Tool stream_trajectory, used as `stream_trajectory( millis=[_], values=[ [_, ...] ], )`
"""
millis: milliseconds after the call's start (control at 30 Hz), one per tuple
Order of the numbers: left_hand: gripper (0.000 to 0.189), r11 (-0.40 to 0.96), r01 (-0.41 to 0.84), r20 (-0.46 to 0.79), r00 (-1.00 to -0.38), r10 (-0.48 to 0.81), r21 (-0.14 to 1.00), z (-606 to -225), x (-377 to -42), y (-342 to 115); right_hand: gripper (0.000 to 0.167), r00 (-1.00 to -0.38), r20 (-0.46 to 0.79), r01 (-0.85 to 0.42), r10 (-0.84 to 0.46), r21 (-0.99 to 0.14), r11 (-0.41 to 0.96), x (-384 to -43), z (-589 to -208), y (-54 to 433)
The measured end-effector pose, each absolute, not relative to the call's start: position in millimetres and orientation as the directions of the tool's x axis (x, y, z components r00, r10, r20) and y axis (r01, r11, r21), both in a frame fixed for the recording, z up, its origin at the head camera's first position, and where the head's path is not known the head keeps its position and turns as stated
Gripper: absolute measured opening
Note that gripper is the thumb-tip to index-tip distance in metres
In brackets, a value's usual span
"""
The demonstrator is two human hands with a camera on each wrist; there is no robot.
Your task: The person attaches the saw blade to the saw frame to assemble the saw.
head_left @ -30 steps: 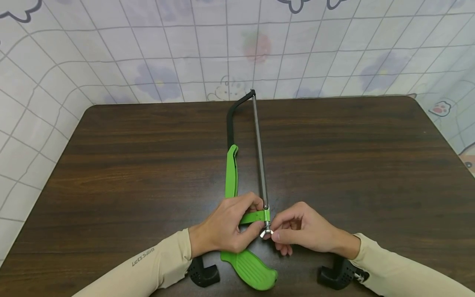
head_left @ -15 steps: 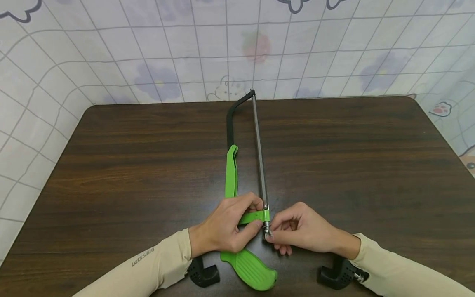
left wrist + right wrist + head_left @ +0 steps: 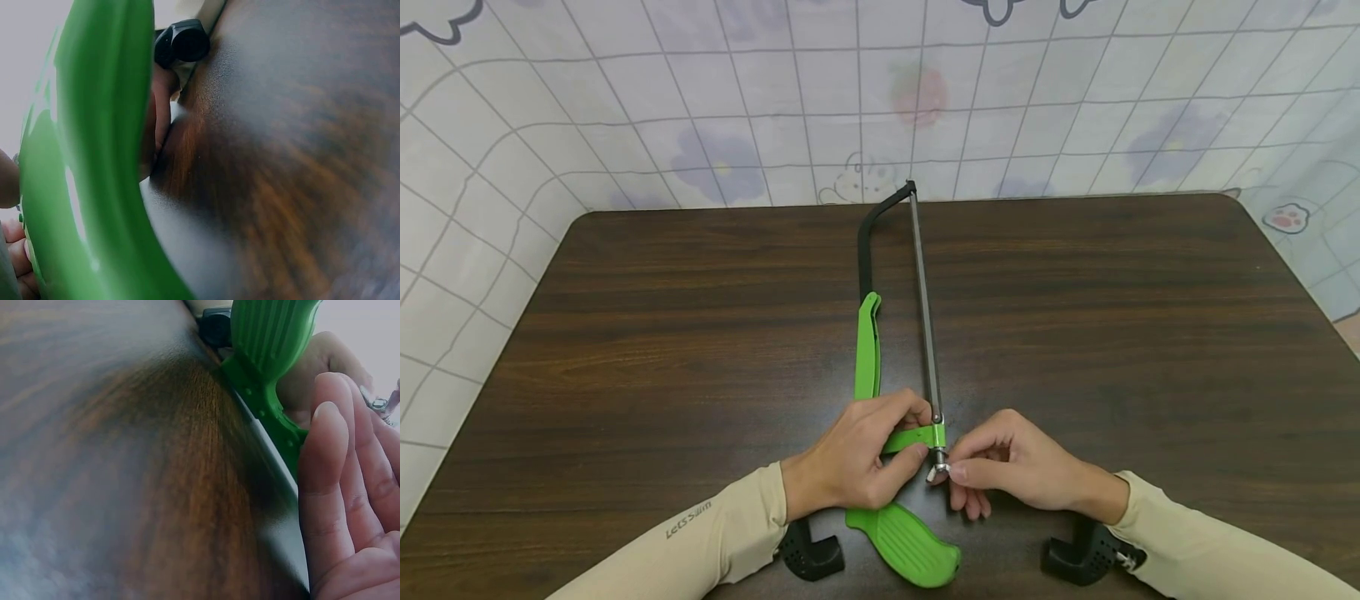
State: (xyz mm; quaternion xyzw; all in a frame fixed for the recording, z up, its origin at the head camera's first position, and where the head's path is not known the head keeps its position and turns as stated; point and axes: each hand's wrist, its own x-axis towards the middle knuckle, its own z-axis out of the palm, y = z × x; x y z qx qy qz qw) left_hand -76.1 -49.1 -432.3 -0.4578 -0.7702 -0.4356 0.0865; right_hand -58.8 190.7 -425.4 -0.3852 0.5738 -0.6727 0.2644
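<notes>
A hacksaw (image 3: 867, 350) with a green handle (image 3: 910, 546), a black front frame and a grey blade (image 3: 925, 308) lies lengthwise on the dark wooden table. My left hand (image 3: 865, 458) holds its frame above the handle, with thumb and fingertips at the green crosspiece (image 3: 913, 438). At the near end of the blade, a small silver wing nut (image 3: 933, 475) sticks out below the crosspiece. My right hand (image 3: 1022, 467) pinches it between thumb and index finger. The handle (image 3: 94, 150) fills much of the left wrist view. In the right wrist view, the lower fingers (image 3: 328, 450) cover part of the saw.
The brown table (image 3: 1112, 317) reaches back to a pale gridded wall covering (image 3: 880, 92) with printed flowers. The hacksaw's tip is near the table's far edge. Black wrist-worn devices (image 3: 811, 552) hang under both forearms.
The wing nut has turned under the right thumb and index finger. The right thumb dipped and came back up, and the lower fingers shifted slightly. Left hand and hacksaw stay in place.
</notes>
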Motion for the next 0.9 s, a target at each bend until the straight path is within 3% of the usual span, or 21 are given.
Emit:
stream_trajectory(
  millis=[500,767,900],
  values=[
    [0.017,0.194,0.794,0.552,-0.553,0.625,0.576,-433.1,-76.9,-48.2,0.013,-0.638,0.058,-0.046,-0.767,-0.998,-0.038,-57.2,-424.4,190.7],
    [0.018,0.195,0.798,0.556,-0.549,0.624,0.57,-432.9,-76.6,-47.9,0.007,-0.639,0.075,-0.053,-0.765,-0.997,-0.054,-56.1,-425.8,190.9],
    [0.019,0.198,0.795,0.553,-0.554,0.623,0.573,-432.6,-76.6,-47.9,0.014,-0.622,0.111,-0.076,-0.775,-0.994,-0.082,-57.5,-424.9,191.6]
  ],
)
